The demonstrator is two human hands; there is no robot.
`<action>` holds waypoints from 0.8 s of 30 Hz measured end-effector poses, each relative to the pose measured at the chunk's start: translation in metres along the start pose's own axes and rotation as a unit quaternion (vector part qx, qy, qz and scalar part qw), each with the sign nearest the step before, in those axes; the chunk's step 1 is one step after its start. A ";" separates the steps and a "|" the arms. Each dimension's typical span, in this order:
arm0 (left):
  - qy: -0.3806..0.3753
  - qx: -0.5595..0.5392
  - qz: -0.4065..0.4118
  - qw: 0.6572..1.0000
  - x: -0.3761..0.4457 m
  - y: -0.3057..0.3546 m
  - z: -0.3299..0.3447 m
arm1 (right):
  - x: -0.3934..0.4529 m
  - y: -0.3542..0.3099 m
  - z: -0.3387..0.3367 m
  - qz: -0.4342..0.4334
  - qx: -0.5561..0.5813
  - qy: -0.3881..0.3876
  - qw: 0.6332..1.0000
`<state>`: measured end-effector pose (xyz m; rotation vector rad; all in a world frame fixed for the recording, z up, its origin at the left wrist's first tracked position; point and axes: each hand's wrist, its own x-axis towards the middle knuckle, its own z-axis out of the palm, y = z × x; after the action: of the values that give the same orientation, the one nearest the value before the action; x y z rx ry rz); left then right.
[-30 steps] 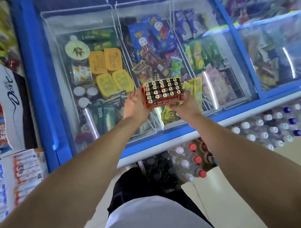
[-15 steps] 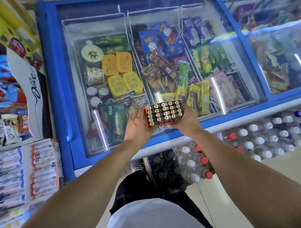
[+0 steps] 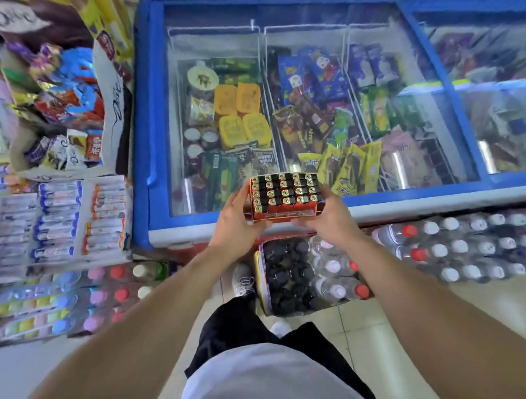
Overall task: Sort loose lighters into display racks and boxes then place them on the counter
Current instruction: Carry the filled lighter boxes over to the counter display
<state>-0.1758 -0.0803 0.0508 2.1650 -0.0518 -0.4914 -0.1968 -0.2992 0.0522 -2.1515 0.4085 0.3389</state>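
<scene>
Pulled back and down since a second ago: orange cardboard display rack of black lighters (image 3: pixel 284 195), now near the front edge of the blue glass-topped freezer (image 3: pixel 151 113). Left hand (image 3: pixel 237 227) wraps rack's left side, right hand (image 3: pixel 326 219) grips right side, fingers curled underneath. Long axis runs left-right between hands, both equally near. Front row looks unfilled, probably. No counter in view.

One head cam, wide-angle, looks steeply down over freezer (image 3: pixel 151 119), hands close.
</scene>
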 end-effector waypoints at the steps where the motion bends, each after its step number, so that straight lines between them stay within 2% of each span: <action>1: 0.012 -0.019 -0.008 1.000 -0.015 -0.004 0.000 | -0.010 0.003 0.005 -0.005 0.008 -0.007 1.000; 7: 0.088 -0.097 -0.023 0.991 -0.110 -0.043 0.001 | -0.068 0.005 0.049 -0.048 0.014 -0.061 0.997; 13: 0.169 -0.163 -0.048 0.971 -0.202 -0.084 -0.027 | -0.123 -0.030 0.107 -0.087 0.045 -0.117 0.988; 18: 0.245 -0.185 -0.101 0.946 -0.259 -0.136 -0.071 | -0.160 -0.067 0.186 -0.117 0.019 -0.166 0.979; 24: 0.270 -0.163 -0.115 0.942 -0.320 -0.235 -0.143 | -0.203 -0.115 0.299 -0.142 0.015 -0.175 0.974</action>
<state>-0.4504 0.2398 0.0468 1.9126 0.5536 -0.0128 -0.3609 0.0428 0.0453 -2.0319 -0.0932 0.5320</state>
